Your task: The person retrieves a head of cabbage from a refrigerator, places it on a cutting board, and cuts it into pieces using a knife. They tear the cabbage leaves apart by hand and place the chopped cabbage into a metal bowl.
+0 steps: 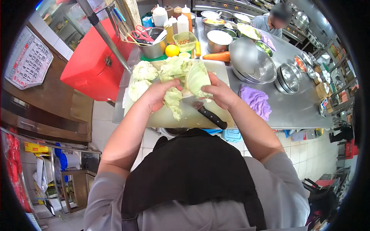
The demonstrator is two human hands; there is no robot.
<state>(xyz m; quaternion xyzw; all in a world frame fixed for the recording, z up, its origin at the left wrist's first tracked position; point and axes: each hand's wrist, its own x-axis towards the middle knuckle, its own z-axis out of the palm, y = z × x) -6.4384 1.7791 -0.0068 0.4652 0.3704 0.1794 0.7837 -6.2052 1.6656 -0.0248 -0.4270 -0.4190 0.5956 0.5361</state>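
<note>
My right hand grips a pale green cabbage piece, thumb across its near side. Closed on a loose, ragged cabbage leaf, my left hand is just to the left of that piece; some of its fingertips are hidden. More cabbage leaves lie behind both hands. Two pale, cauliflower-like heads rest at the left of the white cutting board. A black-handled knife lies on the board below my right hand, its blade partly covered.
Behind the board stand a metal pot with red scissors, a lemon-yellow fruit, a tub and squeeze bottles. A carrot, steel bowls and a purple cloth lie rightward. A person is across the table.
</note>
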